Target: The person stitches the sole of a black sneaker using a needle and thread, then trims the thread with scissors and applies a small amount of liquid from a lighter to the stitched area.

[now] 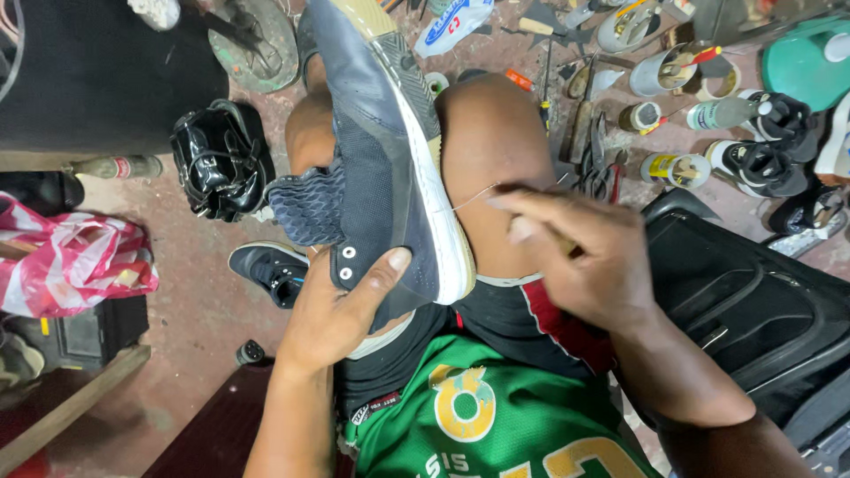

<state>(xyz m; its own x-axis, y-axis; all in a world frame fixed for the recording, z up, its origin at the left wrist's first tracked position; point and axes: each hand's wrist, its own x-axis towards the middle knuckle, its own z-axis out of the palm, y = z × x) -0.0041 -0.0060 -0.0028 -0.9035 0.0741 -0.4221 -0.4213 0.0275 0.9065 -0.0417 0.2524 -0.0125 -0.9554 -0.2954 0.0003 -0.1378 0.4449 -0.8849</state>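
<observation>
Shoe (pixel 390 168) clamped between the knees; thread (pixel 469 199) drawn taut from its sole edge.
Left hand (pixel 341 305) grips the heel, thumb across the upper; right hand (pixel 575 257) is closed on a wooden-handled tool. Long axis runs heel-near, toe pointing away. Risk: overpull could snap thread or tear the stitch hole; weak grip lets the shoe twist.

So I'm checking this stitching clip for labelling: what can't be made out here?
Head view only:
- Tool in the right hand: hidden by the fingers, blurred.
- Shoe toe: cut off by the top edge.
- Heel: covered by the left hand.
- Thread: too thin to trace into the sole.
</observation>
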